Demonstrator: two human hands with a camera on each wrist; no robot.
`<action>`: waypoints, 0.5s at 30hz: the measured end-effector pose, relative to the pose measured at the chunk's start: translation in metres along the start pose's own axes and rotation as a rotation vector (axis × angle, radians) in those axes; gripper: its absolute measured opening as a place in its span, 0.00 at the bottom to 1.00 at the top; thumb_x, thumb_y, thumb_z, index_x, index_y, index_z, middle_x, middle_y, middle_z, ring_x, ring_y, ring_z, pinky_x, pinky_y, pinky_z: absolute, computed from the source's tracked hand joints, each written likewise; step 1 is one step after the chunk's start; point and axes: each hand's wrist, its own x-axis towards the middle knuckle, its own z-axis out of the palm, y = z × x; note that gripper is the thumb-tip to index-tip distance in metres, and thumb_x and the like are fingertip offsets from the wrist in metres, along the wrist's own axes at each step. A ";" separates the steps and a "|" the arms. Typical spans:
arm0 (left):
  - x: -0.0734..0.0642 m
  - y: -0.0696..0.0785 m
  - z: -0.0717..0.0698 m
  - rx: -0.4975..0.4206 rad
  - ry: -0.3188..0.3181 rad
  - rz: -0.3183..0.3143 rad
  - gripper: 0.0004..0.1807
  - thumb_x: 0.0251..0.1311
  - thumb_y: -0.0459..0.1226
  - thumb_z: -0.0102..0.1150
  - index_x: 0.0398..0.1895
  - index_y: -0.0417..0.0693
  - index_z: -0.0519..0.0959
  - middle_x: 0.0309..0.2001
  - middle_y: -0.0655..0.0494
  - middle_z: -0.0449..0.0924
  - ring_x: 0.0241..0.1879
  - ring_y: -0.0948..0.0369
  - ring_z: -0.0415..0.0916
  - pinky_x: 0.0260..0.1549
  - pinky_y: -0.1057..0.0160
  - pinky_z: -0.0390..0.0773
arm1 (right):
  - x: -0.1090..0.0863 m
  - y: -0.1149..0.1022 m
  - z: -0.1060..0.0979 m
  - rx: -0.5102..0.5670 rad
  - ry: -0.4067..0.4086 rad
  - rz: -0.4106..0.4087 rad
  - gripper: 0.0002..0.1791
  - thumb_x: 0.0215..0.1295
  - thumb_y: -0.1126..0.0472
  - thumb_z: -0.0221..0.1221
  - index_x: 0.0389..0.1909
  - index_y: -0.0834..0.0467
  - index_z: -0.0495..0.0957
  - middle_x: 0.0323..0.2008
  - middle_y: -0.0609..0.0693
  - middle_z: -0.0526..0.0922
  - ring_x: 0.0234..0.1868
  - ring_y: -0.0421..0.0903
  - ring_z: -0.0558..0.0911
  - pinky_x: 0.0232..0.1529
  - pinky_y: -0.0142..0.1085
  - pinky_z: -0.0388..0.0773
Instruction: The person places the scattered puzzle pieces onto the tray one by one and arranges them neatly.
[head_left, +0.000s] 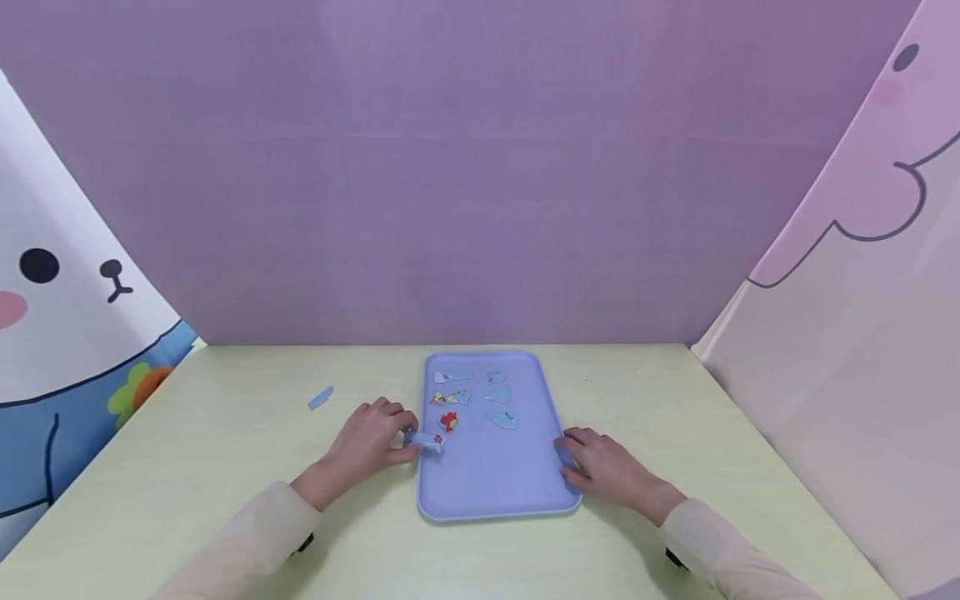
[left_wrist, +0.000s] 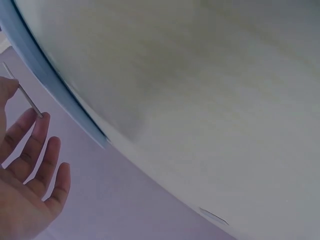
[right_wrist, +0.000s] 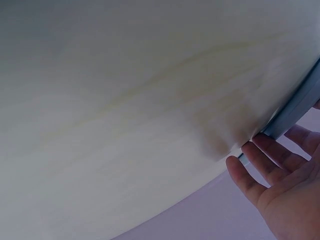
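My left hand (head_left: 375, 435) pinches a light-blue puzzle piece (head_left: 424, 440) with a small red mark, over the left rim of a lilac tray (head_left: 495, 483). In the left wrist view the piece (left_wrist: 29, 101) shows edge-on between thumb and fingertips, the other fingers loosely spread. My right hand (head_left: 607, 468) rests at the tray's right rim, its fingertips (right_wrist: 239, 167) touching the side with fingers nearly straight. Several puzzle pieces lie in the tray's far half, among them a red-patterned piece (head_left: 448, 421) and a blue piece (head_left: 502, 419) to its right.
One more blue puzzle piece (head_left: 320, 397) lies on the pale wooden table (head_left: 247, 417), left of the tray. A purple wall panel (head_left: 480, 208) rises behind the table's far edge. Printed cartoon panels flank both sides.
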 end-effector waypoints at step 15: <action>0.016 0.022 0.017 -0.002 -0.044 -0.010 0.15 0.43 0.51 0.67 0.30 0.53 0.81 0.30 0.61 0.79 0.32 0.63 0.68 0.32 0.63 0.70 | 0.002 0.001 0.001 -0.015 0.008 -0.015 0.23 0.59 0.52 0.57 0.51 0.61 0.74 0.51 0.59 0.76 0.52 0.55 0.76 0.46 0.47 0.76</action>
